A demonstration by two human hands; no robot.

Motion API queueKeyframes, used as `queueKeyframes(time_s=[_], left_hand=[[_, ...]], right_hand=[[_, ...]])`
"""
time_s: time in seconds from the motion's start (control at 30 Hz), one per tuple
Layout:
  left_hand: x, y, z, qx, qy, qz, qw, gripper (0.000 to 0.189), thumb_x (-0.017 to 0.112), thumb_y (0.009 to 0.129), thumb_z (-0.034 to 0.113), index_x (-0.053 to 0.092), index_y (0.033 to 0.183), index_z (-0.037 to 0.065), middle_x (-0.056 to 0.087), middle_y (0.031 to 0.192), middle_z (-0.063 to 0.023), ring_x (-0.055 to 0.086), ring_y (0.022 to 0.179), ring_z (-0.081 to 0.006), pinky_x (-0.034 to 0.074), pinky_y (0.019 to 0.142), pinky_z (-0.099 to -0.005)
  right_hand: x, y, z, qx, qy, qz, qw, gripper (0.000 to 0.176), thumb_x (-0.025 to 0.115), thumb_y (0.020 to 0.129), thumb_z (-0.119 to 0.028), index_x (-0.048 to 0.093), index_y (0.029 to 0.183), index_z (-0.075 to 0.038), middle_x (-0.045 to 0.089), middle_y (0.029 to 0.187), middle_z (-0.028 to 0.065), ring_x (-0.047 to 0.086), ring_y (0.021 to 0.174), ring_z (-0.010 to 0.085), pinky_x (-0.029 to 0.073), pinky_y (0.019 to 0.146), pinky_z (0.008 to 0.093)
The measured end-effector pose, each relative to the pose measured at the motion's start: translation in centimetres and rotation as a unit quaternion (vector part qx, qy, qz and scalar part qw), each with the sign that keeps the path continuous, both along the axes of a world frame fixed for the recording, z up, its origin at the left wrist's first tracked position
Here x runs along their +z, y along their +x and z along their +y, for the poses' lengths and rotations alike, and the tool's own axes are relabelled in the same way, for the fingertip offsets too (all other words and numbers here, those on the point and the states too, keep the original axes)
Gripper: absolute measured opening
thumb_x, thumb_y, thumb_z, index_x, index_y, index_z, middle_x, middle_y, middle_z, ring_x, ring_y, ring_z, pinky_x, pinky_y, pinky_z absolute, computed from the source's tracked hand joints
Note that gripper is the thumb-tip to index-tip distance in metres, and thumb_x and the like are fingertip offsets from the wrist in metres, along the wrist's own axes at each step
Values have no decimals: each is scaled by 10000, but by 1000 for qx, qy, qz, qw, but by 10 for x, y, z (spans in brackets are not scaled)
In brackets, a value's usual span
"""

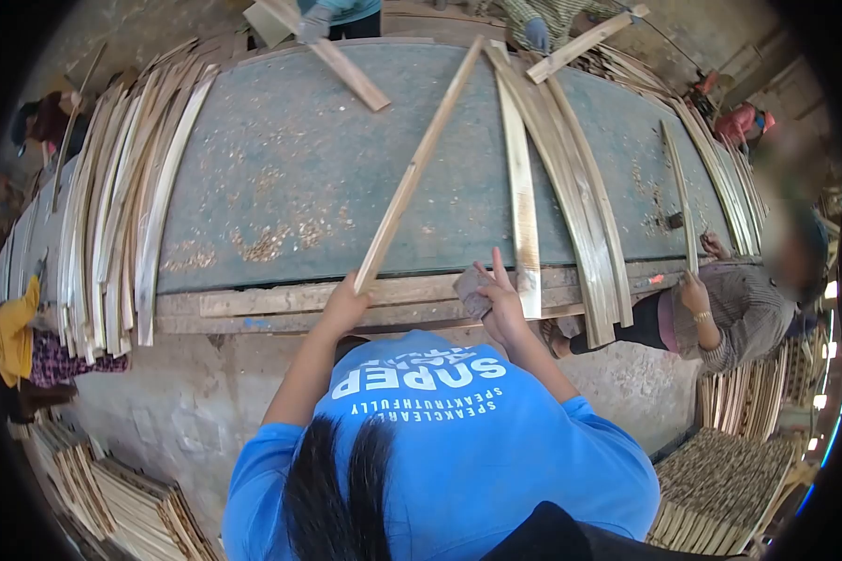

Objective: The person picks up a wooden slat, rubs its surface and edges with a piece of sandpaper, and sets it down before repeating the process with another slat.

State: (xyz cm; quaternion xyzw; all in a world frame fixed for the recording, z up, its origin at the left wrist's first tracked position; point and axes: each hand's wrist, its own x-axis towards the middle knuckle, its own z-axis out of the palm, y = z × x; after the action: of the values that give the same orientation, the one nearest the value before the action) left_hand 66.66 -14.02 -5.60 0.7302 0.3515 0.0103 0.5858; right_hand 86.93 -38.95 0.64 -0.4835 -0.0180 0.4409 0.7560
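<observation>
My left hand is closed around the near end of a long, narrow wooden strip. The strip slants away from me across the table, its far end pointing up and to the right. In my right hand is a small grey, flat piece, perhaps sandpaper, pinched at the thumb side while a finger or two stretch forward. Just beyond that hand lies a pale wooden strip with a brownish patch. Right of it, several longer wooden strips lie side by side, their near ends overhanging the table edge.
The grey-green table carries scattered wood shavings. A pile of strips covers its left part. Co-workers stand around it; one at the right holds a strip, and gloved hands show opposite. Stacked wood stands on the floor behind.
</observation>
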Motion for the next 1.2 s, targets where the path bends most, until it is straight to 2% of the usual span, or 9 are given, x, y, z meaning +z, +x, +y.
queueKeyframes(time_s=[0.13,0.23,0.37,0.47,0.53,0.63,0.73,0.97,1.2], left_hand=[[46,-75,20,29,219,71,973,647,611,863,32,494,1490,142,628,1198,-279,626,1104,-450,503,956,-485],[67,-130,38,30,229,117,966,666,640,842,51,509,1486,163,636,1196,-267,627,1105,-430,506,952,-481],[70,-188,65,28,210,83,974,699,709,800,82,525,1471,143,642,1215,-258,627,1125,-420,504,964,-474],[103,-208,80,19,121,91,988,734,770,756,103,540,1453,122,648,1236,-256,634,1131,-415,505,968,-455],[110,-222,100,18,68,90,993,763,810,719,124,551,1436,97,674,1217,-243,648,1123,-409,509,960,-435],[120,-246,134,-23,69,98,993,712,820,718,143,590,1389,75,710,1118,-233,686,1042,-391,527,910,-431],[145,-253,159,-36,86,131,987,659,843,705,178,641,1322,67,727,1033,-230,705,978,-388,544,857,-449],[147,-288,222,-47,145,156,976,601,868,682,225,695,1238,76,730,982,-234,709,942,-396,551,840,-465],[141,-299,250,-71,190,142,969,618,869,693,253,686,1258,81,729,994,-240,708,951,-397,551,843,-465]], right_hand=[[-10,-17,56,131,-50,30,990,893,426,934,102,13,1663,-207,228,1660,238,355,1466,259,370,1123,328],[-27,-30,106,164,-98,-401,896,805,418,986,60,51,1660,-186,375,1567,281,530,1335,347,384,1120,368],[21,-74,185,146,-63,-480,863,770,423,975,67,122,1648,-157,416,1548,267,474,1402,372,319,1184,393],[41,-125,232,285,-144,-596,736,730,431,984,35,193,1632,-200,421,1575,189,411,1458,343,238,1238,455],[47,-159,250,339,-44,-827,446,674,432,990,-14,289,1597,-269,489,1537,100,461,1424,292,250,1223,550],[23,-153,276,315,-30,-848,426,639,417,999,-54,342,1566,-338,516,1522,31,496,1401,256,237,1214,595],[2,-97,303,245,-230,-806,487,770,388,881,98,323,1588,-200,444,1584,80,401,1478,256,194,1233,603],[7,-177,339,315,-109,-782,526,839,385,826,169,288,1600,-142,385,1615,131,369,1490,316,169,1235,605],[13,-208,374,257,-239,-781,517,883,403,801,185,246,1612,-127,393,1604,146,345,1503,294,184,1252,542]])
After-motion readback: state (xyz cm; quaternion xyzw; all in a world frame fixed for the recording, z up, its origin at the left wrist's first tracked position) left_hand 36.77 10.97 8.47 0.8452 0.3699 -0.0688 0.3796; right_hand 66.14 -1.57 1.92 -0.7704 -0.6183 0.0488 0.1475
